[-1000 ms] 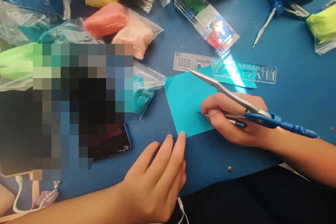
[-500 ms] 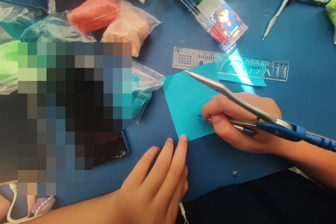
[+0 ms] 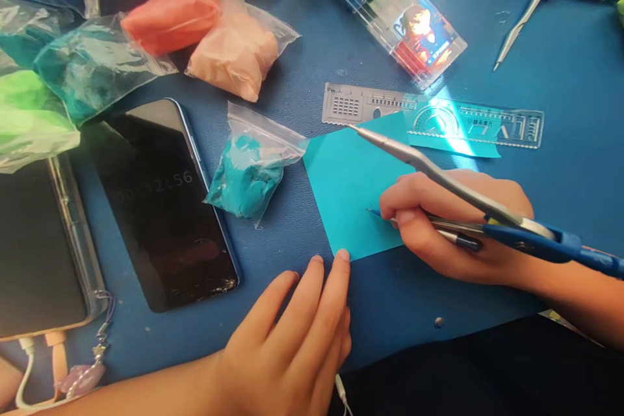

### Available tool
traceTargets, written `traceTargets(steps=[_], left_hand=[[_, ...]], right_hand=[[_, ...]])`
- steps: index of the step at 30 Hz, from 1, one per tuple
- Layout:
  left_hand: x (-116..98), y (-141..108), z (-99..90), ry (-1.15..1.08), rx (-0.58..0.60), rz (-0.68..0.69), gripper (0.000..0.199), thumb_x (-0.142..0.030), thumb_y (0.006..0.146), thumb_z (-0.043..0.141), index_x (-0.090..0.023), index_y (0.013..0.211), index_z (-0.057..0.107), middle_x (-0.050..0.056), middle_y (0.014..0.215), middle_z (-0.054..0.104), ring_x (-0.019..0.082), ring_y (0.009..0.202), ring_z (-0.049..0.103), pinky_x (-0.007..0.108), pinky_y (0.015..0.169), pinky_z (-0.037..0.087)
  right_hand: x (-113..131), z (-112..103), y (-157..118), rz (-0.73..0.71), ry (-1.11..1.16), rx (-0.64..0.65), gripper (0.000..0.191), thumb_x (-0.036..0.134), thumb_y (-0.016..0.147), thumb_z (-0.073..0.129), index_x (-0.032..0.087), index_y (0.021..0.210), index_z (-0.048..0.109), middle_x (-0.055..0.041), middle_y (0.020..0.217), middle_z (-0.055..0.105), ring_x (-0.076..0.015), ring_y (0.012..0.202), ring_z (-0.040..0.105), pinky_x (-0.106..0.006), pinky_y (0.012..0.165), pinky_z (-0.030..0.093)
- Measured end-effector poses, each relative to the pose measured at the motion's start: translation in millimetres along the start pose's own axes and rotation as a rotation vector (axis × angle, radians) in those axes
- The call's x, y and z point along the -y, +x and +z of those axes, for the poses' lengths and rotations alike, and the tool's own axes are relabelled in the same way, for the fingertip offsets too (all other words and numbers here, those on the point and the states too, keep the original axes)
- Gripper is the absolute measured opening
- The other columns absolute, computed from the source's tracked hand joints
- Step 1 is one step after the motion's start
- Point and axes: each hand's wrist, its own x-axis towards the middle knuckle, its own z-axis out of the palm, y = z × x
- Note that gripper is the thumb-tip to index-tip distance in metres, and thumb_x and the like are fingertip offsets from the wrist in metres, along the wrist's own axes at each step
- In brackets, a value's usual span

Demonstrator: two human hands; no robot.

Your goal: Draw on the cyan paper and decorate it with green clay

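Observation:
A sheet of turquoise paper (image 3: 341, 172) lies on the blue tabletop in front of me. My right hand (image 3: 453, 227) is closed around one leg of a drawing compass (image 3: 439, 179), its blue tip at the middle of the sheet. The other, silver leg is spread apart and points toward the paper's far edge. With fingers stretched out, my left hand (image 3: 297, 331) rests below the sheet, one fingertip at its near corner. A clear plastic ruler (image 3: 346, 104) lies behind the sheet, partly over another strip of turquoise paper (image 3: 487, 148).
Left of the paper are a bag of teal clay-like material (image 3: 246, 175), a dark phone (image 3: 160, 227) and a second device (image 3: 34, 253) with cables. More bags, including a coral one (image 3: 173, 13), lie behind. A clear case (image 3: 390, 19) and another compass (image 3: 524, 23) are at the back.
The view has shifted slightly. Both hands and the compass keep nearly the same pose against the paper. The phone, covered by a pixelated patch before, now shows.

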Motion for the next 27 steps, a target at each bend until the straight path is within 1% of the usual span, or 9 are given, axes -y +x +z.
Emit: traceTargets(steps=[2,4,8,12,15,17,21,23,27], left_hand=[[0,0,0.8,0.000,0.002,0.000,0.006,-0.007,0.089,0.059,-0.009,0.084,0.063,0.014,0.105,0.075,0.028,0.099,0.064,0.039,0.080,0.046],[0,0,1.6,0.003,0.009,-0.006,0.006,-0.007,0.088,0.059,-0.009,0.085,0.063,0.014,0.107,0.075,0.028,0.101,0.063,0.039,0.081,0.046],[0,0,1.4,0.003,0.003,-0.006,0.006,-0.008,0.089,0.059,-0.009,0.085,0.064,0.014,0.107,0.074,0.028,0.101,0.063,0.040,0.081,0.046],[0,0,0.8,0.000,0.033,-0.003,0.006,-0.008,0.089,0.059,-0.009,0.085,0.063,0.015,0.110,0.073,0.028,0.103,0.062,0.040,0.082,0.046],[0,-1,1.6,0.006,0.017,0.000,0.008,-0.009,0.090,0.058,-0.009,0.084,0.063,0.015,0.110,0.073,0.028,0.103,0.062,0.040,0.081,0.046],[-1,-2,2.2,0.005,0.017,-0.001,0.007,-0.009,0.090,0.058,-0.008,0.085,0.064,0.015,0.110,0.073,0.029,0.102,0.062,0.040,0.081,0.046],[-1,-4,2.2,0.007,-0.010,0.002,0.007,-0.009,0.089,0.058,-0.008,0.085,0.064,0.015,0.108,0.073,0.029,0.101,0.063,0.040,0.081,0.045],[0,-3,1.9,0.013,-0.015,0.007,0.007,-0.009,0.090,0.058,-0.008,0.086,0.064,0.015,0.108,0.073,0.029,0.101,0.063,0.040,0.081,0.045],[0,-1,1.2,0.013,0.020,0.012,0.007,-0.009,0.089,0.058,-0.009,0.085,0.064,0.015,0.110,0.073,0.028,0.102,0.062,0.040,0.081,0.045]], right_hand=[[2,-3,2,0.031,-0.042,0.054,0.025,0.006,0.085,0.043,0.023,0.071,0.054,0.0039,0.057,0.060,-0.0099,0.049,0.055,-0.021,0.052,0.045],[2,-5,3,0.067,-0.056,0.058,0.025,0.005,0.086,0.043,0.023,0.071,0.054,0.0047,0.056,0.059,-0.0089,0.047,0.055,-0.020,0.051,0.044],[0,-1,0,0.043,0.019,-0.052,0.023,0.007,0.086,0.044,0.022,0.071,0.052,0.0062,0.053,0.055,-0.0069,0.041,0.048,-0.020,0.047,0.042],[-2,4,-3,0.049,0.009,-0.076,0.023,0.007,0.086,0.044,0.022,0.071,0.053,0.0061,0.053,0.054,-0.0066,0.042,0.047,-0.019,0.047,0.042],[-1,2,-2,0.050,0.002,-0.089,0.023,0.008,0.088,0.044,0.022,0.072,0.053,0.0064,0.053,0.054,-0.0066,0.042,0.047,-0.019,0.046,0.042],[0,-1,-1,0.044,-0.005,-0.063,0.024,0.007,0.088,0.043,0.022,0.072,0.053,0.0060,0.053,0.054,-0.0068,0.042,0.048,-0.019,0.047,0.043],[3,-8,2,0.048,-0.022,0.059,0.025,0.005,0.087,0.044,0.021,0.072,0.055,0.0047,0.055,0.058,-0.0073,0.045,0.052,-0.020,0.048,0.045],[3,-10,3,0.054,-0.017,0.066,0.024,0.005,0.088,0.044,0.021,0.073,0.056,0.0048,0.056,0.059,-0.0069,0.045,0.052,-0.019,0.048,0.045],[1,-10,4,0.056,0.004,0.080,0.024,0.005,0.088,0.044,0.020,0.073,0.055,0.0052,0.055,0.057,-0.0066,0.045,0.051,-0.019,0.049,0.045]])
